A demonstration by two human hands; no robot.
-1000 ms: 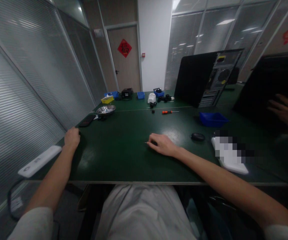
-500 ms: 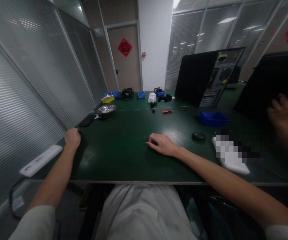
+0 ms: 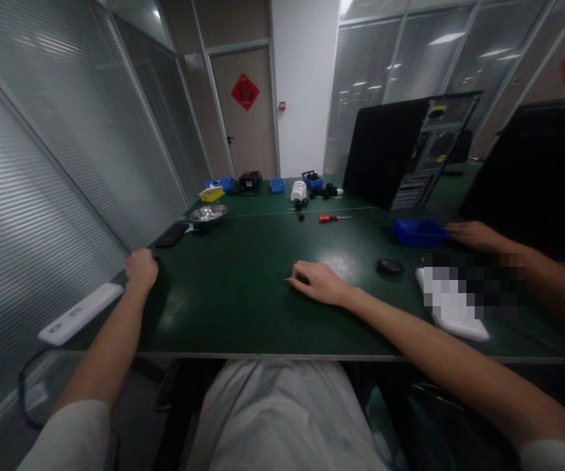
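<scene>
My left hand [image 3: 142,268] rests closed at the left edge of the green table [image 3: 223,301], above a white power strip [image 3: 81,314]. A bit of something dark shows at its fingers, too small to name. My right hand [image 3: 318,281] lies on the table's middle with its fingers curled together. A thin, pale tip pokes out from its fingertips to the left; the rest of that item is hidden in the hand. A black mouse [image 3: 389,267] sits to the right of my right hand.
Another person's hand [image 3: 473,234] touches or nearly touches a blue tray [image 3: 418,233] at the right. Farther back are an orange screwdriver [image 3: 329,218], a metal bowl [image 3: 208,214], a phone [image 3: 172,235], small bins and a computer tower [image 3: 410,154]. A white object [image 3: 452,301] lies at right.
The other person's hand has come down and to the left, from in front of the dark screen to the blue tray's right side. Both my hands have stayed put.
</scene>
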